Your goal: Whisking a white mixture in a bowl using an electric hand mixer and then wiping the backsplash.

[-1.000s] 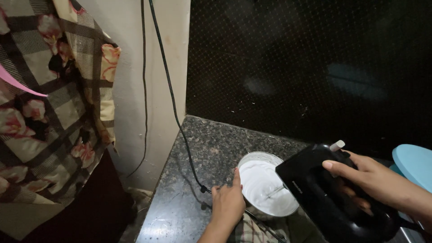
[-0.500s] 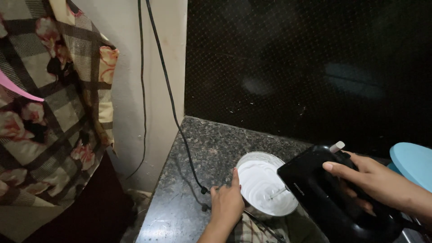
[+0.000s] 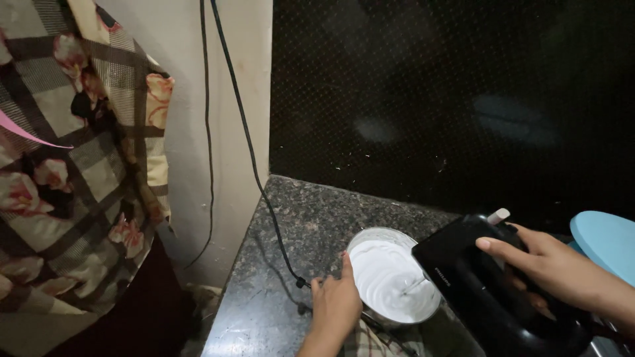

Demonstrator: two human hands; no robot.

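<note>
A steel bowl point(image 3: 377, 239) of white whipped cream point(image 3: 387, 277) sits on the dark granite counter point(image 3: 301, 231). My left hand point(image 3: 335, 305) rests against the bowl's left rim, index finger pointing up along it. My right hand point(image 3: 549, 268) grips the handle of a black electric hand mixer point(image 3: 476, 291), tilted over the bowl's right side. A metal beater point(image 3: 415, 285) dips into the cream.
A black power cord point(image 3: 248, 145) runs down the cream wall to the counter beside my left hand. Floral checked cloth point(image 3: 73, 165) hangs at the left. A light blue round lid point(image 3: 605, 241) lies at the right edge. Dark speckled backsplash point(image 3: 430, 99) stands behind.
The view has shifted slightly. Both hands, the mixer and the bowl keep nearly the same positions.
</note>
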